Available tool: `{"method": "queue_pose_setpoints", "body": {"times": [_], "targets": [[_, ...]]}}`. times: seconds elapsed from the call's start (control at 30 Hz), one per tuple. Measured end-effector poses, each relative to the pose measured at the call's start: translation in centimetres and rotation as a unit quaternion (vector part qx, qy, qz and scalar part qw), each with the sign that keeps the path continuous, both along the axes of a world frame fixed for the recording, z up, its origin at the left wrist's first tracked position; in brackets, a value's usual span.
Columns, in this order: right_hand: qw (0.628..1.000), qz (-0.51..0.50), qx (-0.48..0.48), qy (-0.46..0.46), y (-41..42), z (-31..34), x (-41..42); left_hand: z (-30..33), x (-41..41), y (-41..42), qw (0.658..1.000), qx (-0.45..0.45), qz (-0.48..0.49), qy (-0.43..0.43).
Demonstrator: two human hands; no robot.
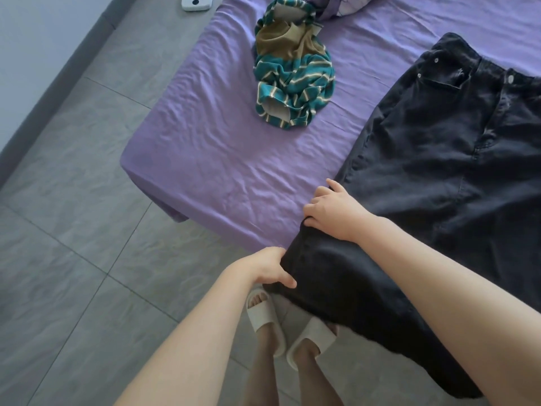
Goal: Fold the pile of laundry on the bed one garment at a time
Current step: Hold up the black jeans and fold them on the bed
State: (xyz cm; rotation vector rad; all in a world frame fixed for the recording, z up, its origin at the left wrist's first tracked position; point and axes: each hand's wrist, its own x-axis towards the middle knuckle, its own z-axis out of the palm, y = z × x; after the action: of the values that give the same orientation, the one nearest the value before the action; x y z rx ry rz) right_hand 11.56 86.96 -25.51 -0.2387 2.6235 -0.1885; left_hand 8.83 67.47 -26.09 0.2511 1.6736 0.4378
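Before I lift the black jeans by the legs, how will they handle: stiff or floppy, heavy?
The black jeans look like thick denim, so probably heavy for their size. The leg ends drape limply off the bed edge where the left hand and right hand grip them, so expect sagging, not stiffness. The waistband end may drag across the purple sheet.

Count, head view. Beds: one [234,159], with one purple sheet over it. Garments laid out or heaped on it: two for certain, one pair of black jeans [456,159] and one crumpled striped shirt [292,80]. One further bunch of purple-and-white cloth [330,7] at the top edge; cannot tell whether it is a garment or bedding. Hands: two, left [270,271] and right [333,212], both on the jeans. Slippers: two, white, one [265,320] per foot, the other [310,339] beside it. White devices on the floor: one [197,1], cut off by the frame.
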Motion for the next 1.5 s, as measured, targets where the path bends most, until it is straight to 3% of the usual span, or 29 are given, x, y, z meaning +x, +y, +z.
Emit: {"method": "queue_pose_setpoints", "body": {"times": [0.2,0.37,0.57,0.83,1.07,1.13,1.27,1.37,1.5], "targets": [[0.994,-0.048,-0.045,0.092,-0.2,-1.8,2.1,-1.2,1.0,-1.0,0.999,0.005,0.047,-0.001],[0.991,-0.069,-0.037,0.107,-0.3,-2.6,3.4,-2.3,2.6,-1.1,0.991,0.0,0.036,0.126],[0.981,-0.164,-0.03,0.095,-0.7,-3.2,4.3,-2.1,3.2,-1.4,0.976,0.036,0.067,0.205],[0.95,-0.305,-0.001,0.063,1.5,-3.7,5.2,-1.9,3.1,-1.3,0.961,-0.058,-0.069,0.262],[0.969,-0.248,-0.008,0.016,4.2,-4.6,4.2,-0.9,0.6,5.4,0.941,0.017,-0.013,0.339],[0.975,-0.221,-0.004,0.008,5.1,-4.7,3.4,-1.3,-0.8,8.4,0.948,0.021,0.008,0.319],[0.982,-0.189,0.002,0.005,7.4,-4.9,0.7,-2.1,-4.0,13.6,0.971,0.051,0.139,0.185],[0.979,-0.203,-0.006,0.002,9.7,-4.8,-1.8,-2.7,-5.2,15.4,0.982,0.068,0.088,0.152],[0.972,-0.228,0.043,0.032,13.6,-4.5,-3.9,-3.6,-5.6,14.7,0.968,-0.006,-0.049,0.246]]}}
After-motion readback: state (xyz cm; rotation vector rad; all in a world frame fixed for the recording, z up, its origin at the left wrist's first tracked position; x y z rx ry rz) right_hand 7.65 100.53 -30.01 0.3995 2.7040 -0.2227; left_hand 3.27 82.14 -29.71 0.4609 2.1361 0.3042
